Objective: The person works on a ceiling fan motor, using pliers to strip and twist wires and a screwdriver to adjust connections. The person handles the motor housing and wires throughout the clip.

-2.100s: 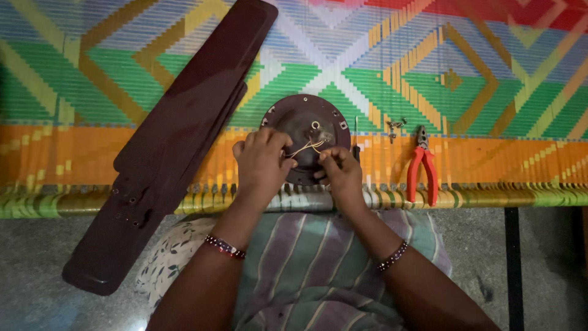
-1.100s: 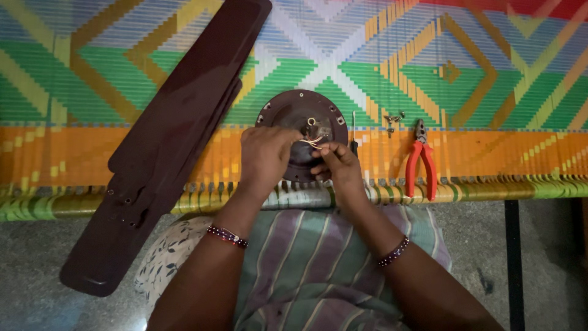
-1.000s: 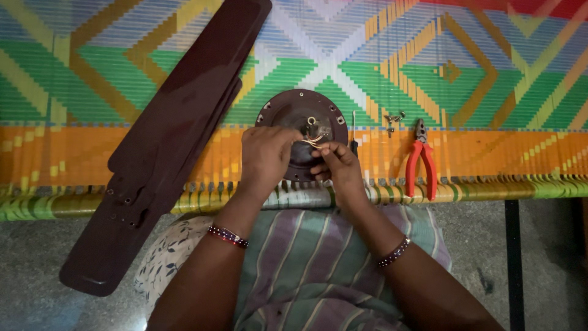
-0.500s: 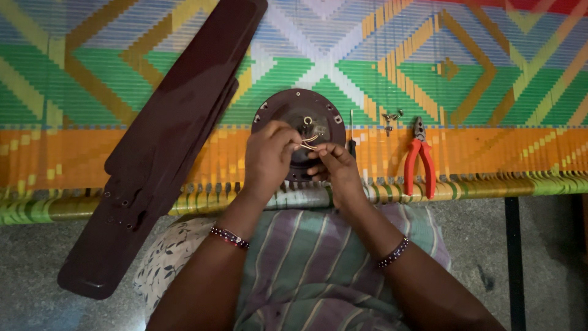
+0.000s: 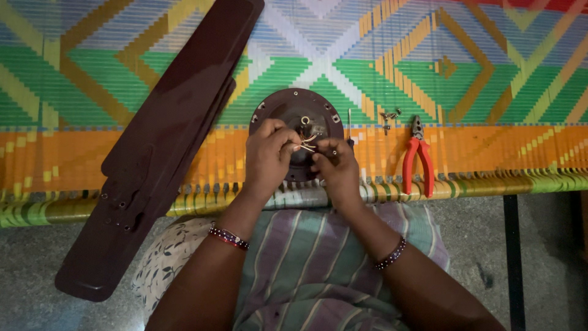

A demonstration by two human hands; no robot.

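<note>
Your left hand (image 5: 267, 153) and right hand (image 5: 335, 167) each seem to pinch thin wires (image 5: 308, 144) over the round fan motor (image 5: 296, 116).

On the woven cot (image 5: 502, 153), fan blades (image 5: 165, 141) lie left of the motor housing (image 5: 297, 116), pliers (image 5: 418, 160) right.

Head camera looks steeply down, close above the woven cot (image 5: 490, 73) (single view only).

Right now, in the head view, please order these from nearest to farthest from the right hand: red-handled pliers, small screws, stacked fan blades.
From the right hand:
1. small screws, up and to its right.
2. red-handled pliers, to its right; nearly as close as the screws.
3. stacked fan blades, far left, beyond the left hand.
</note>
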